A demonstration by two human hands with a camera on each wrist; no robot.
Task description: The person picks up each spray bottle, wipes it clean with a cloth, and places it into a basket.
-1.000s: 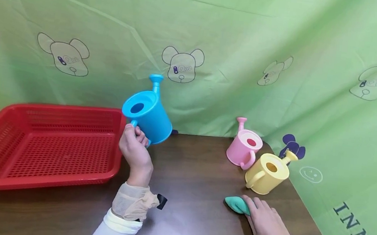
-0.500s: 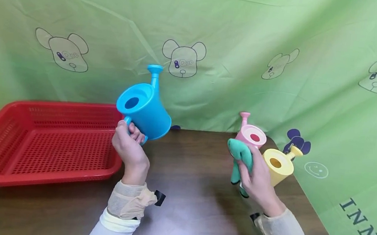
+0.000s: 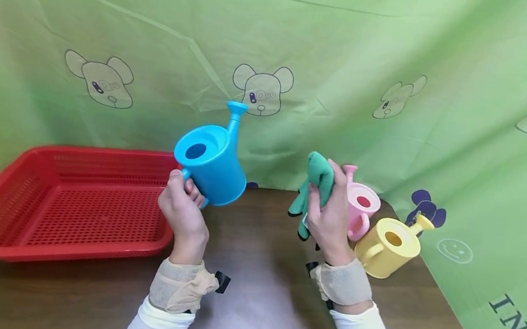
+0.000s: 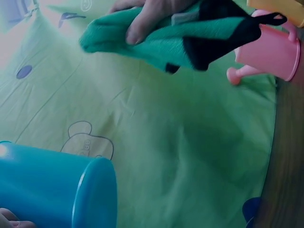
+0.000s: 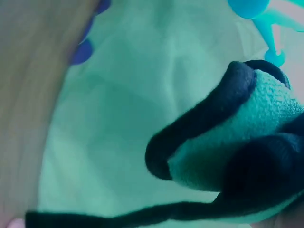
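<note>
A blue watering can (image 3: 216,167) is held up above the table, tilted, its spout pointing toward the back curtain. My left hand (image 3: 184,207) grips it by the handle. In my right hand (image 3: 331,215) is a folded green cloth (image 3: 319,173) with dark edging, pinched between thumb and fingers, to the right of the can and apart from it. The left wrist view shows the cloth (image 4: 209,33) with a dark hanging loop, above the blue can (image 4: 52,185). Close up in the right wrist view, the cloth (image 5: 213,142) hides the right fingers.
A red perforated basket (image 3: 88,247) stands on the left of the brown table (image 3: 250,282). At the back right stand a pink watering can (image 3: 361,203), partly behind my right hand, and a yellow watering can (image 3: 388,249). A green printed curtain (image 3: 326,41) hangs behind.
My right hand has lifted the green cloth off the table near the yellow can and brought it up and left toward the blue can. The left hand keeps its grip, shifting only slightly.
</note>
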